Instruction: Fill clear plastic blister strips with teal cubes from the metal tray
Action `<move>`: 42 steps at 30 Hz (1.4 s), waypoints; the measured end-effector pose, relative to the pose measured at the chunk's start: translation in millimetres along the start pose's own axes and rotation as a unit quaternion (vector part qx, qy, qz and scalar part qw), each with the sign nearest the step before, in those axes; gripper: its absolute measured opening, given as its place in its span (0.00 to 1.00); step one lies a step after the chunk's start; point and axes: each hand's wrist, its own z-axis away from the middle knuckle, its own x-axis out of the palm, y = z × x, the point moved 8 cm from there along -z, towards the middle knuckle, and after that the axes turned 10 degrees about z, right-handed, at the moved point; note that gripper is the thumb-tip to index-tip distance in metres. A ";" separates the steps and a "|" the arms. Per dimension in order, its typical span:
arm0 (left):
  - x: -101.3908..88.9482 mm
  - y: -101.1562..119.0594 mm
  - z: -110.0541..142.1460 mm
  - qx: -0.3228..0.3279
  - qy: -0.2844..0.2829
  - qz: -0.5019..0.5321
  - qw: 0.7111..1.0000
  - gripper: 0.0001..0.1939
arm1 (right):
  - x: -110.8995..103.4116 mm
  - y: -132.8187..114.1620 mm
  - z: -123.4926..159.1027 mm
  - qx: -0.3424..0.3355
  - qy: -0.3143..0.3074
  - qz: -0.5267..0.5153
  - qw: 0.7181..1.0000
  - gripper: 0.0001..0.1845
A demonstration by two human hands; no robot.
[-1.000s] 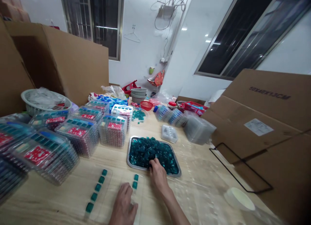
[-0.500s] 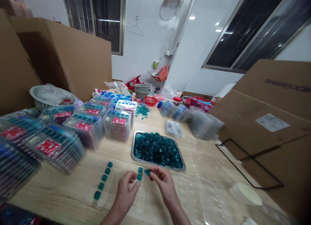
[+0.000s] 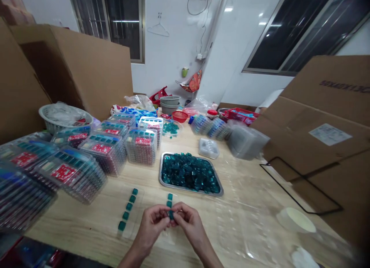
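Observation:
Near the front of the table, my left hand (image 3: 153,223) and my right hand (image 3: 187,221) meet fingertip to fingertip. Between their pinched fingers is a small teal square piece (image 3: 171,215), partly covered by the thumbs. Just beyond the fingers, more teal squares (image 3: 170,197) lie in a short column on a clear sheet. To the left, a slanting row of several teal squares (image 3: 129,206) lies on another clear strip. A metal tray (image 3: 190,189) heaped with teal pieces (image 3: 187,171) stands behind my hands.
Stacked clear boxes with red cards (image 3: 141,146) crowd the left side. Clear plastic sheets (image 3: 245,221) spread over the right, near a black wire frame (image 3: 300,189) and a tape roll (image 3: 297,219). Cardboard boxes (image 3: 326,117) stand at both sides. A clear tray (image 3: 208,148) sits behind the metal tray.
My right hand has moved left with its teal piece to meet my left hand over the column. The camera view has shifted slightly.

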 end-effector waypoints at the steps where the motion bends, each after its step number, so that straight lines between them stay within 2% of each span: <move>1: 1.1 -0.2 1.1 -0.002 -0.011 -0.008 1.000 0.11 | 2.5 3.7 1.7 0.011 -0.008 -0.002 1.000 0.17; 4: 2.2 -3.3 4.4 -0.009 -0.029 -0.040 0.999 0.07 | 11.2 14.4 8.7 0.038 -0.035 -0.011 0.999 0.18; 10: -6.7 -20.7 9.5 -0.055 0.020 -0.051 0.997 0.09 | 15.3 28.4 23.5 0.051 -0.041 -0.070 0.995 0.20; 14: -9.2 -26.6 10.4 -0.056 0.036 -0.055 0.996 0.10 | 15.1 29.6 26.8 0.051 -0.047 -0.096 0.993 0.19; 20: -14.1 -20.4 10.6 -0.020 0.046 -0.082 0.995 0.06 | 7.0 33.2 20.2 0.049 -0.002 -0.066 0.997 0.19; 25: -17.6 -27.0 5.4 -0.045 0.032 -0.053 0.997 0.08 | 1.6 43.5 15.9 0.061 0.013 -0.046 0.997 0.20; 28: -18.4 -23.8 -9.3 -0.014 0.019 -0.141 0.990 0.09 | -4.6 46.5 4.9 0.052 0.026 0.014 0.998 0.18; 31: -16.6 -17.9 -26.7 0.029 0.021 -0.301 0.953 0.07 | -14.1 39.9 -9.4 0.010 0.067 0.139 0.988 0.10; 33: -16.2 -16.9 -35.2 0.041 0.033 -0.361 0.931 0.08 | -18.5 30.4 -15.4 -0.028 0.099 0.231 0.967 0.06; 37: -18.2 -22.0 -41.1 0.037 0.044 -0.392 0.918 0.09 | -17.5 16.0 -15.8 -0.081 0.115 0.326 0.935 0.07; 42: -22.8 -25.1 -39.1 0.025 0.046 -0.415 0.908 0.09 | -5.4 12.4 -9.2 -0.110 0.062 0.339 0.932 0.08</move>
